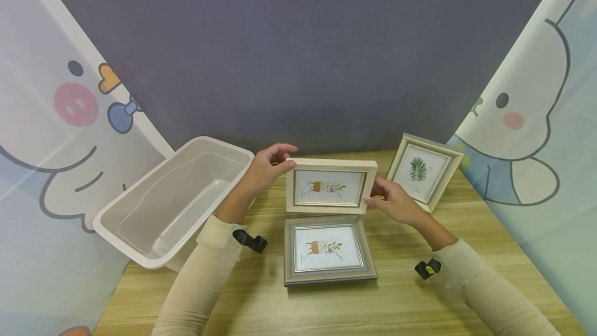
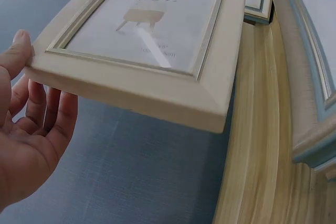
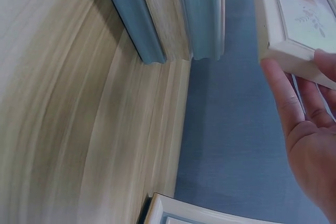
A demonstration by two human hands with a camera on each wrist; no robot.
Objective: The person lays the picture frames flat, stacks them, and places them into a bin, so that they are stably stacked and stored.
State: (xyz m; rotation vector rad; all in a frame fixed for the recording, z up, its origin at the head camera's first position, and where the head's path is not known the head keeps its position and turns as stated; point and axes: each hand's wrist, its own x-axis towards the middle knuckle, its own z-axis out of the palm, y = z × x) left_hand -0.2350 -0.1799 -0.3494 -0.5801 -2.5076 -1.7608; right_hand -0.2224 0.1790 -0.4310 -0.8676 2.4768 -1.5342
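Both hands hold a cream picture frame (image 1: 330, 187) with a print of a plant in an orange-brown legged pot, raised above the table. My left hand (image 1: 268, 166) pinches its left end, thumb on the front and fingers behind, as the left wrist view shows on the frame's corner (image 2: 131, 90). At the opposite end my right hand (image 1: 396, 202) grips it with thumb in front and fingers behind. Just below, a grey-brown picture frame (image 1: 328, 248) with a similar print lies face up on the table.
A third picture frame (image 1: 422, 170) with a green leaf print leans at the back right, near the dark back panel (image 1: 308, 56). To the left stands a light grey plastic bin (image 1: 191, 217). The wood-grain table (image 1: 336, 310) runs between printed side panels.
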